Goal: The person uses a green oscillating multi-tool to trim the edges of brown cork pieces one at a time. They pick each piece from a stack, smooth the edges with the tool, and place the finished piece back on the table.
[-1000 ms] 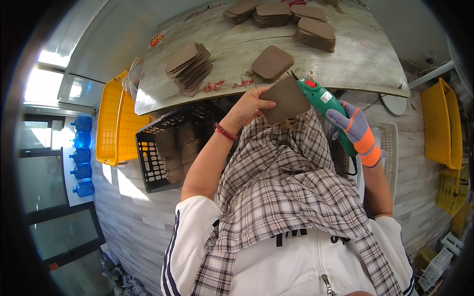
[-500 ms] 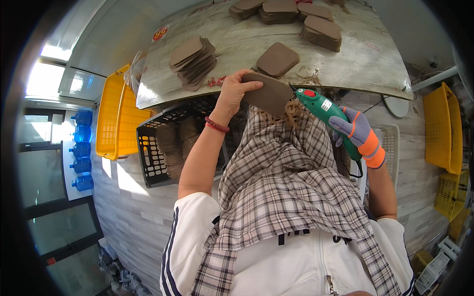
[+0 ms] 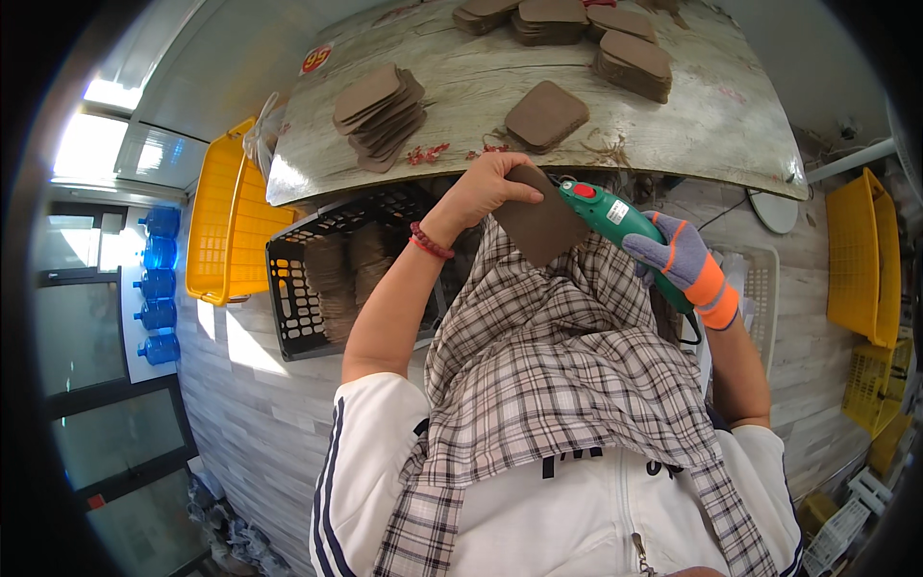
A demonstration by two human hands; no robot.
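Note:
My bare left hand (image 3: 487, 194), a red bead bracelet at its wrist, is closed on the upper corner of a flat brown pad with rounded corners (image 3: 545, 228). In my right hand (image 3: 668, 255), gloved in grey and orange, lies a green handheld electric cutter (image 3: 604, 213) with a red switch. Its tip meets the pad's upper right edge, over my checked apron (image 3: 567, 356). Beyond my hands, a small stack of like pads (image 3: 547, 113) rests on the table. The cutter's blade is too small to make out.
On the pale wood-patterned table (image 3: 461, 91) stand a fanned pile of pads (image 3: 377, 108) and several stacks (image 3: 635, 62) farther back. Thin brown trimmings (image 3: 610, 149) lie near its front edge. A black crate (image 3: 298, 308) holds more pads. Yellow baskets (image 3: 226, 231) stand at both sides.
My left hand has moved right and turned the pad, so a corner points down. The stringy trimmings hanging by the pad no longer show. The cutter has shifted slightly left.

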